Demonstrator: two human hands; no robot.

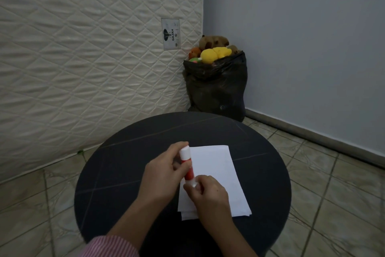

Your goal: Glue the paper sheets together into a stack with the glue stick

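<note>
Dim, even indoor light with no glare; soft shadows sit under the hands. Wide-angle distortion bends the edges, and detail is slightly soft and grainy.

Around the paper (216, 175) the round table (125, 173) lies bare on every side; beyond it stand a mattress (83, 59) and a toy-filled bag (216, 88).

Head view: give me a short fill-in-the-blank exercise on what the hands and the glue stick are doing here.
1. The left hand grips the red body of the ____.
2. The right hand pinches the stick's clear ____ end.
3. The paper sheets lie on a round ____ table.
4. Beside the mattress, a black bag holds ____ toys.

Missing words: glue stick; lower; dark; plush
</note>
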